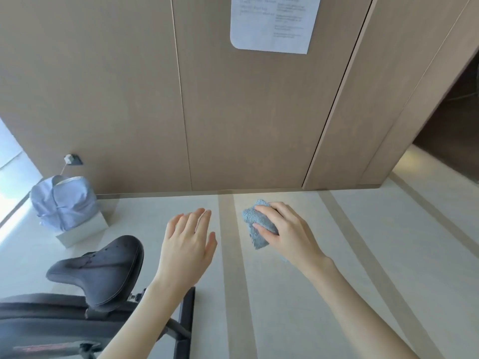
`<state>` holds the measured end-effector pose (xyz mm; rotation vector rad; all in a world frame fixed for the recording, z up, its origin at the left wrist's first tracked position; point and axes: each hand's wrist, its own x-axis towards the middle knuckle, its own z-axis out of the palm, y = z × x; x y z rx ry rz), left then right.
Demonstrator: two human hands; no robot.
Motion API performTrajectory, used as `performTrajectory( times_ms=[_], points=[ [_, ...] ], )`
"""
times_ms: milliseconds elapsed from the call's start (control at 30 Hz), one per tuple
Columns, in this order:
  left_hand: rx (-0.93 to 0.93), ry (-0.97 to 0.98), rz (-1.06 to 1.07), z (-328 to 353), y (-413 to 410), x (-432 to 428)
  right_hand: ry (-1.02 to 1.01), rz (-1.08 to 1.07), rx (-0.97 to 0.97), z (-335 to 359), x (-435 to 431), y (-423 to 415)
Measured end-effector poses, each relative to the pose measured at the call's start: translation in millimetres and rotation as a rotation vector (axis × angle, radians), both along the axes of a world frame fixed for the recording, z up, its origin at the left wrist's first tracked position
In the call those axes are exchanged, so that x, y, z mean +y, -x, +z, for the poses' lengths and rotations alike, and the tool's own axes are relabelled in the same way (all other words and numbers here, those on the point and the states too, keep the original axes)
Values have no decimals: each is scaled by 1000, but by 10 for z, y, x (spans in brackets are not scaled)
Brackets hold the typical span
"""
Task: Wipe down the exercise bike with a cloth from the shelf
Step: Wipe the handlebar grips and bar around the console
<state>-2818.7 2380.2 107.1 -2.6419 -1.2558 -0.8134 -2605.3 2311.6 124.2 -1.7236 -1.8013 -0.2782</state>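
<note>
Looking down through the head camera, the only view there is, the person holds both hands out over the pale floor in front of a wood-panelled wall. The right hand grasps the cloth, a small grey-blue terry piece bunched between thumb and curled fingers, its lower end hanging free. The left hand is released, fingers straight and close together, holding and touching nothing. The exercise bike stands at the lower left, its dark padded saddle just beside the left forearm. The cloth is apart from it and not yet on any part of the bike.

The cloth looks light, soft and limp, so it will probably fold to whatever it is pressed on. A bunched grip with a pad of fabric under the fingers should serve better than a pinch at a corner. The saddle looks cushioned and may give a little, while the frame looks hard.

Counted: one cloth, one bike with one saddle, two hands, one blue bag on a white box by the wall, and one printed sheet fixed to a panel.
</note>
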Motion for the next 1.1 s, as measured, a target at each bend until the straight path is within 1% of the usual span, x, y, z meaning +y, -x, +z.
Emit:
performTrajectory(
  times_ms=[233, 400, 567, 700, 867, 1100],
  points=[
    [-4, -23, 91, -103, -369, 882, 18, 102, 26, -118, 1088, -372],
    [-17, -53, 150, -133, -651, 1937, -6, 185, 38, -116, 2285, -629],
    [-13, -97, 221, 51, -726, 3063, -30, 269, 41, 38, 3575, -698],
    [4, -115, 294, 148, -636, 3718, -35, 359, 64, 107, 4420, -602],
    [16, -100, 447, 168, -383, 4328, -31, 525, 79, 138, 5393, -308],
    [6, -121, 715, 167, -74, 5172, -17, 838, 77, 105, 6822, 244]
  ],
)
